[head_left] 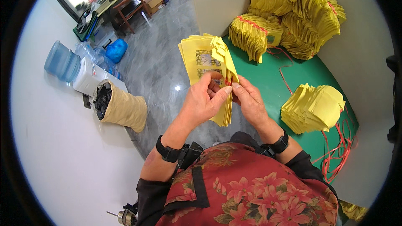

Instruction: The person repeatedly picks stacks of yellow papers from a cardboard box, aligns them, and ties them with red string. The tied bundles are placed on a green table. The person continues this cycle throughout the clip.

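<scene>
Both hands hold a sheaf of printed yellow paper (194, 47) with folded strips along its right side. My left hand (205, 100) grips the sheaf's near part, thumb and fingertips at a bit of red string (228, 81). Close beside it, my right hand (251, 100) pinches the sheaf's right edge, its thumb near the left thumb. The fingers behind the paper are partly hidden. To the right, a loose stack of folded yellow papers (311, 110) rests on the green table (260, 78), with a tangle of red string (337, 153) hanging beside it.
Tied bundles of yellow paper (292, 15) are piled at the table's far end against a pale wall. A beige sack (125, 106) with black material, a water dispenser (91, 73) with a blue bottle (62, 61), and a blue bag (116, 50) stand left. A wooden chair (130, 6) is farther off.
</scene>
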The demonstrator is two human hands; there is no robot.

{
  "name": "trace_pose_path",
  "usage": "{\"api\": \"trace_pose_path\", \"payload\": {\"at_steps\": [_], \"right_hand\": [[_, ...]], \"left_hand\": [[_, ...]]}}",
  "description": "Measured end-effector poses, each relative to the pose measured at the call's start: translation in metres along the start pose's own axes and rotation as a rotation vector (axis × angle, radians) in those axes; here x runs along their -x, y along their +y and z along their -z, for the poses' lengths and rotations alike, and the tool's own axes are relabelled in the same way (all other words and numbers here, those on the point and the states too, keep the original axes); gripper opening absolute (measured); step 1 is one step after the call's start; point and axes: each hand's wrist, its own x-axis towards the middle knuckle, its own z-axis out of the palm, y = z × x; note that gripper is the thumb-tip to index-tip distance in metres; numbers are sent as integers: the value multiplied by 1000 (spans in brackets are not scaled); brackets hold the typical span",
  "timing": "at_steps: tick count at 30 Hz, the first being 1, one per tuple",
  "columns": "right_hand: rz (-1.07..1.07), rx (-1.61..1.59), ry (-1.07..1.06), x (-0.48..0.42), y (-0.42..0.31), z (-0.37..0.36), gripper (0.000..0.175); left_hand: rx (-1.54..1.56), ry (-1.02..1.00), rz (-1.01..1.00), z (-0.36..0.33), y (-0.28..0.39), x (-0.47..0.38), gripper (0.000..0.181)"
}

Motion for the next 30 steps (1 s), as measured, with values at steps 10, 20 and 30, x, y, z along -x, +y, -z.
{"api": "trace_pose_path", "payload": {"at_steps": [10,20,30], "right_hand": [[-78,30,-94,-69,24,-4,36],[75,231,-174,-177,39,-9,30],[185,443,-229,-259,77,-41,35]], "left_hand": [[-130,182,11,30,-42,-51,23],[-304,264,75,76,-53,-120,21],[-171,310,209,136,-98,-166,26]]}}
